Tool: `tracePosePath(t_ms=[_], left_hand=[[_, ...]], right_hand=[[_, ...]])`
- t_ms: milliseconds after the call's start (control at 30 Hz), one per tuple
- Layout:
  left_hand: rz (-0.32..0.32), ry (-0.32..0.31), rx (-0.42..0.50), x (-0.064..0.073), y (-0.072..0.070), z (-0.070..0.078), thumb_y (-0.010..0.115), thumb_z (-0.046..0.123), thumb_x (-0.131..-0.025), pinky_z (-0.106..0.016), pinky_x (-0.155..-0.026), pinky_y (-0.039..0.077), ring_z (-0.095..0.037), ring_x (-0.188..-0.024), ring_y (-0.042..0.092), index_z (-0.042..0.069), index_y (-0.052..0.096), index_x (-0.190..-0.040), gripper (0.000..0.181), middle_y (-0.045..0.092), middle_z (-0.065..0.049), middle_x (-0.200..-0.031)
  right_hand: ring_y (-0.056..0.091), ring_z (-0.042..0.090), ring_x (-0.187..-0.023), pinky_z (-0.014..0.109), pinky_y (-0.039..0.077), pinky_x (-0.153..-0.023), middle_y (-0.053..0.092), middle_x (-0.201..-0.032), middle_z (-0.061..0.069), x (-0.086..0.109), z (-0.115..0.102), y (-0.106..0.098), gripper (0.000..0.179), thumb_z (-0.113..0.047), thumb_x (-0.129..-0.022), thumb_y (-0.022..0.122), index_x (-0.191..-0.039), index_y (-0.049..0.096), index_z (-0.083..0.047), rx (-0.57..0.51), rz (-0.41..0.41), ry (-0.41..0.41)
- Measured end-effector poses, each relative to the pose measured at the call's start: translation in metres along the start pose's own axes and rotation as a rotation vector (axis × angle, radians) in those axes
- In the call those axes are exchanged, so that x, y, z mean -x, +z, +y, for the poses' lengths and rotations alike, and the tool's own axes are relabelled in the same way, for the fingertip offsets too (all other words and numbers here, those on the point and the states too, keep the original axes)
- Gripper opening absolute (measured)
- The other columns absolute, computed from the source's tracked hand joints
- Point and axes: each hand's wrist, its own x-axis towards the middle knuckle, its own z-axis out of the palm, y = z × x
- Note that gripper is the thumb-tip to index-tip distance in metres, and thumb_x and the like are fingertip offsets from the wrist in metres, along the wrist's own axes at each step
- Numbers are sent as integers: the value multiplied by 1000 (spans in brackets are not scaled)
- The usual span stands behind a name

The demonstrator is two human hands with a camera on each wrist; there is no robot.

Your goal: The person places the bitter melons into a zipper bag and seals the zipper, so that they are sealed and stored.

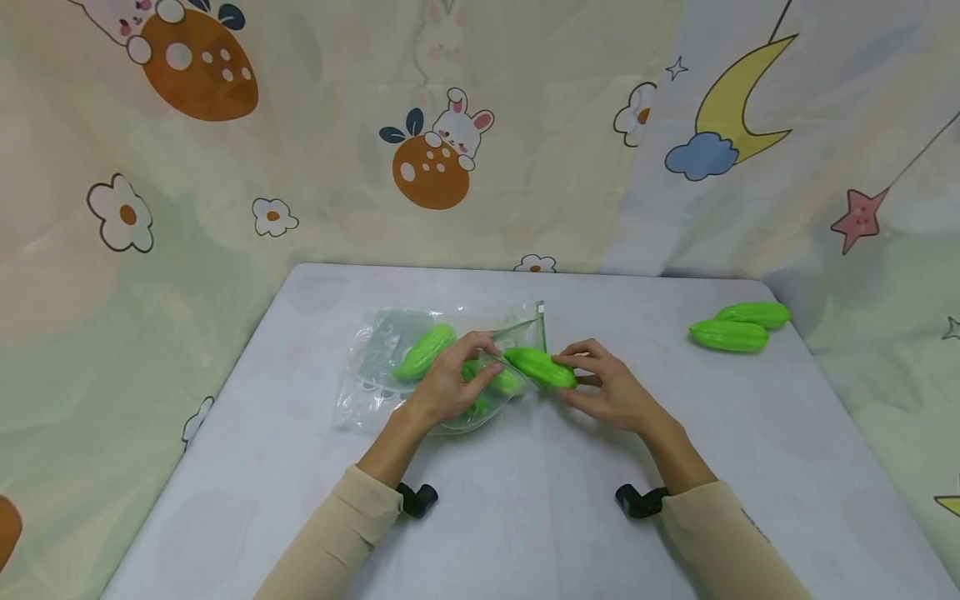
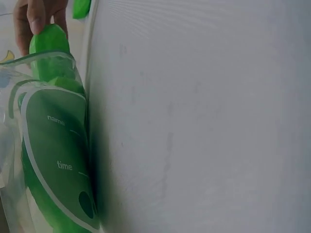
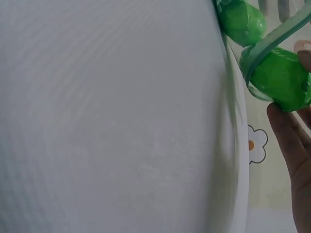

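A clear zip bag with a green printed panel lies on the table, holding several bright green ridged gourds. My left hand pinches the bag near its mouth, thumb and fingers on the plastic. From the right, my right hand grips one end of another green gourd, whose other end is at the bag's opening. In the left wrist view that gourd is partly inside the bag's rim. The right wrist view shows the right-hand fingers against its underside.
Two more green gourds lie side by side at the table's right back. The white-covered table ends at a cloth backdrop with cartoon prints. A black wrist camera sits at the left cuff, with another at the right.
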Motion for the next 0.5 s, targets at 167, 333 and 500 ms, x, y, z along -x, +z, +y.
tracePosePath(t_ms=[167,333,500], left_hand=[[10,-8,6,2,0,-3,71,9,-97,-43,-98,57,-28,-133,58,11,57,-116,24,67,-13,-126],[15,-15,4,3,0,-3,72,10,-97,-42,-100,56,-27,-135,57,12,57,-116,24,68,-7,-126],[27,5,4,4,0,-4,74,9,-96,-44,-99,57,-28,-133,58,11,58,-116,26,68,-7,-122]], right_hand=[[63,32,-119,45,59,-93,60,-130,13,-1,-2,3,48,-4,-91,77,-137,62,-4,-23,2,3],[66,33,-116,45,61,-90,67,-128,14,-2,-3,4,44,-2,-90,78,-132,63,-3,1,12,-11],[67,31,-114,41,62,-87,69,-128,11,-3,2,6,41,-2,-90,78,-130,66,-6,-12,7,-43]])
